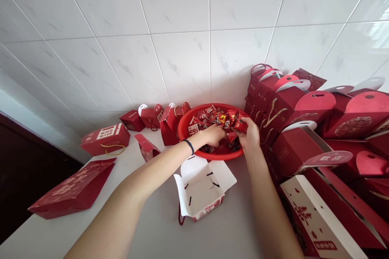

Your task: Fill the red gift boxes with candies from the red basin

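Observation:
A round red plastic basin (182, 129) is heaped with wrapped candies (209, 115), mostly red, some dark or with yellow print. My left hand (215, 134), a dark band on its wrist, reaches into the pile with curled fingers; its fingertips are partly hidden among the wrappers. At the basin's right rim, my right hand (251, 134) is closed on a red wrapped candy (240, 125) between thumb and fingers. Just in front of the basin, a small white-lined gift box (199, 192) lies with its flaps spread, its inside bare except for dark cord ends.
Red gift boxes with rounded handle flaps (316, 103) are stacked along the right. Several smaller red boxes (148, 116) stand by the tiled wall (182, 64). At left lie a large red box (74, 188) and one with a yellow cord (105, 137), all on a pale tabletop (152, 226).

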`<state>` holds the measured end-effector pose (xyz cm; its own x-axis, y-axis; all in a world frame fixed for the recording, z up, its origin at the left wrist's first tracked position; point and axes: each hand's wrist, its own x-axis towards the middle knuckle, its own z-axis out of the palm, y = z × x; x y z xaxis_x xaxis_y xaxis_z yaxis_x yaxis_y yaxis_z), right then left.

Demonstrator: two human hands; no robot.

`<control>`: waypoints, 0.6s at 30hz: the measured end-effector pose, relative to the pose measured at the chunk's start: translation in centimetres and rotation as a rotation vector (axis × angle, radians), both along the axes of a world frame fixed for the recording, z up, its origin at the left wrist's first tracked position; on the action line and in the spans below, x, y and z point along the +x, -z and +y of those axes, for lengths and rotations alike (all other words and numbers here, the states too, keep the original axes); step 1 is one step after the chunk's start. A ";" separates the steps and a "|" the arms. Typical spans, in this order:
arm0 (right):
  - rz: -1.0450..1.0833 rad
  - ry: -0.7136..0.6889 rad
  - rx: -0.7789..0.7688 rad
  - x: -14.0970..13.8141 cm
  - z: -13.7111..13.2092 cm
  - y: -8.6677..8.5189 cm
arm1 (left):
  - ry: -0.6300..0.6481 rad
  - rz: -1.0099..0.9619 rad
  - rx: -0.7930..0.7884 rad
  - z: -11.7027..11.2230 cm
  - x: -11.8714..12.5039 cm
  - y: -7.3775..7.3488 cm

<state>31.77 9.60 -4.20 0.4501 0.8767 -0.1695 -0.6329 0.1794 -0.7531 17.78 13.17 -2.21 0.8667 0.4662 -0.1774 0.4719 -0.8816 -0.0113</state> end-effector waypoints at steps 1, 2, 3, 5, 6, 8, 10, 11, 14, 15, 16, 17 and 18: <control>0.004 0.002 -0.004 0.0 0.0 0.0 | -0.005 0.008 0.000 0.0 -0.1 0.0; 0.008 0.006 -0.009 0.0 -0.1 -0.1 | -0.008 0.017 -0.001 0.0 -0.2 0.0; 0.014 0.010 -0.014 -0.1 -0.1 -0.1 | -0.012 0.027 -0.003 -0.1 -0.2 0.1; 0.023 0.017 -0.023 -0.1 -0.2 -0.3 | -0.021 0.048 -0.002 -0.2 0.1 0.5; 0.027 0.019 -0.026 -0.2 -0.2 -0.4 | -0.028 0.057 0.001 -0.2 0.3 0.8; 0.032 0.020 -0.030 -0.2 -0.3 -0.6 | -0.040 0.072 0.012 -0.3 0.8 1.3; 0.034 0.018 -0.033 -0.3 -0.4 -0.7 | -0.050 0.083 0.025 -0.4 1.2 1.7; 0.034 0.015 -0.034 -0.3 -0.4 -0.8 | -0.053 0.086 0.032 -0.4 1.3 1.9; 0.032 0.006 -0.035 -0.3 -0.5 -0.8 | -0.053 0.090 0.045 -0.3 1.3 2.0; 0.032 0.003 -0.034 -0.2 -0.5 -0.8 | -0.051 0.090 0.045 -0.3 1.2 2.0; 0.031 0.001 -0.034 -0.2 -0.4 -0.8 | -0.046 0.089 0.042 -0.3 1.1 1.9; 0.030 0.000 -0.033 -0.2 -0.4 -0.8 | -0.041 0.087 0.035 -0.2 0.9 1.8; 0.030 0.000 -0.032 -0.2 -0.4 -0.7 | -0.034 0.084 0.026 -0.2 0.8 1.7</control>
